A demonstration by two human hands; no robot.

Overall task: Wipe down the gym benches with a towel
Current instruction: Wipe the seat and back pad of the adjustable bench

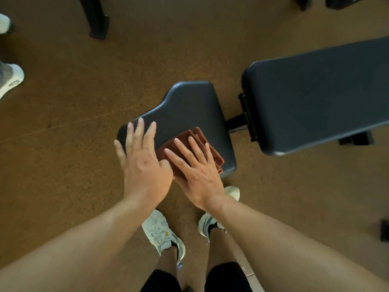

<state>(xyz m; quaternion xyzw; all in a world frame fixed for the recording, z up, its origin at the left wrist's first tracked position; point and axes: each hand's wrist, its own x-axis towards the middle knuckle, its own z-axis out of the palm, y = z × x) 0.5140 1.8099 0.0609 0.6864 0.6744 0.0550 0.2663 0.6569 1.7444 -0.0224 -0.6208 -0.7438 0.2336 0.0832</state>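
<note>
A dark padded bench seat (189,106) lies just in front of my feet, with the long back pad (315,95) of the same bench stretching off to the right. On the seat's near edge sits a folded brown towel (197,137). My right hand (195,167) presses flat on the towel, fingers spread. Beside it, my left hand (141,161) hovers or rests flat over the seat's near left corner with its fingers apart, holding nothing.
Brown speckled floor (63,133) surrounds the bench. A black equipment leg (96,20) stands at the top left. Another person's white shoes (9,81) show at the left edge. The black bench frame (246,119) joins the two pads. My own white shoes (162,232) are below.
</note>
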